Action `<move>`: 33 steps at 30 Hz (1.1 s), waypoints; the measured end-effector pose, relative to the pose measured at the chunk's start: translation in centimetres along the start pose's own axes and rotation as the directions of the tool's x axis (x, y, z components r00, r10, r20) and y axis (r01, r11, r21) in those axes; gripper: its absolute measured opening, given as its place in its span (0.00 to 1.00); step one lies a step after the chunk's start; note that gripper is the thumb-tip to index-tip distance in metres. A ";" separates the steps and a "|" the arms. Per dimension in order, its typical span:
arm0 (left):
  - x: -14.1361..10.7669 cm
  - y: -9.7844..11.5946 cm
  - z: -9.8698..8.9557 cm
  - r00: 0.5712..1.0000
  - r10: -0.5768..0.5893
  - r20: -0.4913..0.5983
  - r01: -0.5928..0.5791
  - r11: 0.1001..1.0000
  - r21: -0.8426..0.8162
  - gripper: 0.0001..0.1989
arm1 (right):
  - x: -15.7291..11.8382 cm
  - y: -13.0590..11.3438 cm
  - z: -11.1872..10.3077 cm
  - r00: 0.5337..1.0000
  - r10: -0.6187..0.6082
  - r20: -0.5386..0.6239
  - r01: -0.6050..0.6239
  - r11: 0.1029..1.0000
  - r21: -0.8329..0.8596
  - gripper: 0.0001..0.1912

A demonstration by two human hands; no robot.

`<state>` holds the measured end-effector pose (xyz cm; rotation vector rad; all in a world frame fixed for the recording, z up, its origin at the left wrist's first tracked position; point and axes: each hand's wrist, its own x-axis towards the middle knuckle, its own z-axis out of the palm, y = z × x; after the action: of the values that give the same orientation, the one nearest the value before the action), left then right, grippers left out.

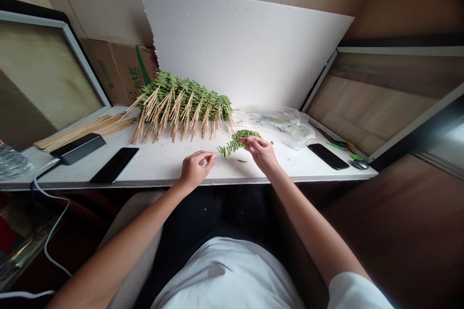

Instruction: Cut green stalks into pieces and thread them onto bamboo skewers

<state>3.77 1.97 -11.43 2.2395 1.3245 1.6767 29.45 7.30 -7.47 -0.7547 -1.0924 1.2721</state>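
Observation:
My left hand (197,168) pinches the bare end of a thin bamboo skewer just over the table's front edge. Short green bean pieces (228,148) sit crosswise along that skewer, side by side. At its other end, the fingertips of my right hand (259,151) are pressed together; what lies between them is too small to make out. Right behind the skewer is a small heap of loose cut green beans (247,133), partly covered by my right hand. One single bean piece (241,161) lies on the white table (221,174) between my hands.
A large stack of filled bean skewers (181,101) stands at the back left, sticks pointing forward. Bare bamboo skewers (87,130), a black box-shaped device (81,148) and a phone (114,165) lie left. A clear plastic bag (290,128), another phone (328,156) and a mouse (360,164) lie right.

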 end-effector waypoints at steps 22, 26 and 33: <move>0.7 -0.2 -0.4 0.996 -0.073 -0.053 0.071 0.997 -0.031 0.10 | 0.6 -1.1 -2.5 0.951 -0.002 0.310 0.213 0.730 -0.650 0.16; 0.4 -0.5 -0.2 0.997 -0.069 -0.042 0.069 0.998 -0.011 0.10 | 1.0 -0.2 -4.0 0.908 0.033 0.418 0.355 0.471 -0.807 0.08; 0.1 -0.7 0.1 0.998 -0.063 -0.013 0.063 0.998 -0.019 0.10 | 0.4 1.0 -3.1 0.887 0.004 0.461 0.438 0.306 -0.845 0.07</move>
<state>3.47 2.53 -11.76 2.1565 1.3615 1.6794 31.94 8.30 -9.36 -1.1613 -2.2805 0.3775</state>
